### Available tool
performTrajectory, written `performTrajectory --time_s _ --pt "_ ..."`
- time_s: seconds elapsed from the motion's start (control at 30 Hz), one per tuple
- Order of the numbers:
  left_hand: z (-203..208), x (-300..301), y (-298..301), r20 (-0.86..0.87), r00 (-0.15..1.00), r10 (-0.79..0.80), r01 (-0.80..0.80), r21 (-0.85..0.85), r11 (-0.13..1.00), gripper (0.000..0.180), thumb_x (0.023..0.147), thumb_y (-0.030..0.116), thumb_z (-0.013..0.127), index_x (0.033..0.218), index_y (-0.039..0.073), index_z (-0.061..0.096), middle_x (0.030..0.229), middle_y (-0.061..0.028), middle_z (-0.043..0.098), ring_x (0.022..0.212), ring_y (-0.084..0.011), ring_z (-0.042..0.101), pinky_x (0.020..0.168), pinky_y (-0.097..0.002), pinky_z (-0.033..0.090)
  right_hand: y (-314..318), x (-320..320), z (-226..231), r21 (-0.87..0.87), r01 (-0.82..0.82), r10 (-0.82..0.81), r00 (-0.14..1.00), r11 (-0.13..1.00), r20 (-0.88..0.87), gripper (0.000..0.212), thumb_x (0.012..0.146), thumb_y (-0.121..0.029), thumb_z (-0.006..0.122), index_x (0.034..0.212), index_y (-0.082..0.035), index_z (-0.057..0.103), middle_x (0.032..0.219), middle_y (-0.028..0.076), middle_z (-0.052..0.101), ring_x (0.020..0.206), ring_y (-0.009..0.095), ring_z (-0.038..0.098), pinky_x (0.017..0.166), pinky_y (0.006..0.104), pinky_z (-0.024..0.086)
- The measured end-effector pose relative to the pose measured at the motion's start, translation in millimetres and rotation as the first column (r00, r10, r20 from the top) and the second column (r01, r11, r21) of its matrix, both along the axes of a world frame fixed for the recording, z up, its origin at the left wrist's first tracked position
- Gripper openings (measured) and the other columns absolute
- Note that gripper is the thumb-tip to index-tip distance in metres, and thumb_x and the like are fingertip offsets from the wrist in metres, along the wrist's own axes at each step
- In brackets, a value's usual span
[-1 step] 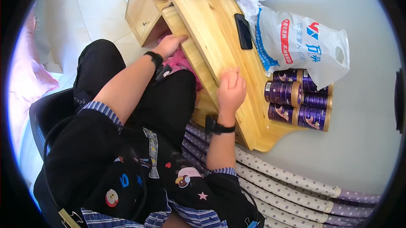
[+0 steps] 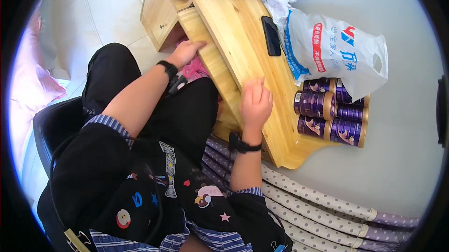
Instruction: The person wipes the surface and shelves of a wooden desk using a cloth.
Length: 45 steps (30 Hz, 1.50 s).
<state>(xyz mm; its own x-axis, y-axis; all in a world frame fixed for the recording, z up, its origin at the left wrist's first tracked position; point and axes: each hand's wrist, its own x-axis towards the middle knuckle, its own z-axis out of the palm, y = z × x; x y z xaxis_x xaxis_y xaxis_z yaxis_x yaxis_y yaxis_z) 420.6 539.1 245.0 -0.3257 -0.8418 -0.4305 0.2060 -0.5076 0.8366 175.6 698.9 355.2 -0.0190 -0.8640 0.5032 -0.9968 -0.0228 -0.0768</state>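
My left hand (image 2: pixel 187 53) is at the front edge of a wooden pull-out board (image 2: pixel 206 41) under the desk top, its fingers closed round that edge. Part of the grip is hidden by the board. Pink cloth (image 2: pixel 195 68) shows below it, beside my knee. Over the near edge of the wooden desk top (image 2: pixel 234 23), my right hand (image 2: pixel 256 104) is closed with its fingers curled. Its palm faces away, so whatever it may hold is hidden. Both wrists wear black bands.
On the desk lie a black phone (image 2: pixel 271 36) and a white plastic bag (image 2: pixel 336 46). Purple cans with gold lids (image 2: pixel 314 104) are stacked against the wall. Dotted padded rails (image 2: pixel 318 196) run along the right, below the desk. A small wooden cabinet (image 2: pixel 159 13) stands at the far left.
The pull-out board juts a little further toward me, with my left hand at its edge, and covers more of the pink cloth. My right hand has stayed nearly in place, less blurred.
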Motion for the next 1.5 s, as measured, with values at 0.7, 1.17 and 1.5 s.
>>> performTrajectory --time_s 0.7,1.17,1.5 --pt "6.7 109.8 79.6 -0.192 0.968 0.16 -0.112 0.242 0.964 0.029 0.091 0.024 0.068 0.109 0.001 0.071 0.091 -0.008 0.071 0.067 -0.0158 0.062 0.056 -0.0288 0.049 30.9 120.2 -24.6 0.385 -0.456 0.393 0.889 0.803 0.233 0.053 0.09 -0.03 0.074 0.13 0.002 0.06 0.141 0.032 0.055 0.132 0.05 0.051 0.114 0.057 0.038" --pt "-5.2 127.5 73.0 0.01 1.0 -0.013 0.014 -0.095 0.995 0.042 0.089 0.043 0.07 0.082 0.002 0.072 0.067 -0.0088 0.062 0.055 -0.0184 0.056 0.053 -0.0331 0.045 -161.1 219.2 -39.6 0.324 -0.617 0.548 0.787 0.717 0.283 0.042 0.101 -0.035 0.06 0.118 0.003 0.066 0.116 0.029 0.067 0.111 0.047 0.061 0.099 0.0516 0.047" --pt "0.0 133.3 74.6 0.05 0.998 -0.048 0.052 -0.083 0.995 0.041 0.09 0.046 0.069 0.085 0.006 0.075 0.071 -0.008 0.064 0.061 -0.0191 0.059 0.056 -0.0333 0.048 -187.6 306.3 -27.3 0.637 -0.354 0.482 0.875 0.685 -0.032 0.034 0.099 -0.036 0.057 0.105 -0.005 0.071 0.117 0.028 0.068 0.104 0.048 0.066 0.088 0.0556 0.053"
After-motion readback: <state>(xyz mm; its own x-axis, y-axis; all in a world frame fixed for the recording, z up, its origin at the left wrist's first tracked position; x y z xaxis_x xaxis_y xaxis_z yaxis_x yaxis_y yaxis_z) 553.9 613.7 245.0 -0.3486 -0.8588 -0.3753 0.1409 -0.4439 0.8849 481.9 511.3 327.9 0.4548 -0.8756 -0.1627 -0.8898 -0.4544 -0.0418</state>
